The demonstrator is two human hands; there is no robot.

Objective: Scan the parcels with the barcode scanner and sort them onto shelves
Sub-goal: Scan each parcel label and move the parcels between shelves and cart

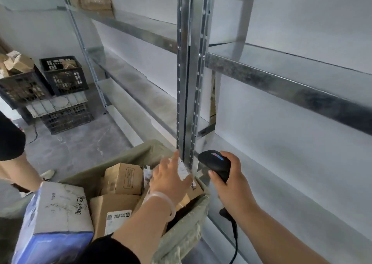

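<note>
My right hand [231,180] grips a black barcode scanner [216,163] by its handle, with the head aimed left and its cable hanging down. My left hand [169,179] reaches into a grey-green fabric sack [181,237] and rests with straight fingers on a brown parcel with a white barcode label [184,170], just left of the scanner. Most of that parcel is hidden under the hand. More cardboard parcels [122,178] fill the sack, and a blue and white box [58,209] sits at its near left.
A metal shelf upright [189,72] rises right behind the sack, with bare steel shelves [281,76] on both sides. Brown parcels [94,1] lie on the top left shelf. Black crates [64,74] stand on the floor at far left. Another person [12,143] stands at the left edge.
</note>
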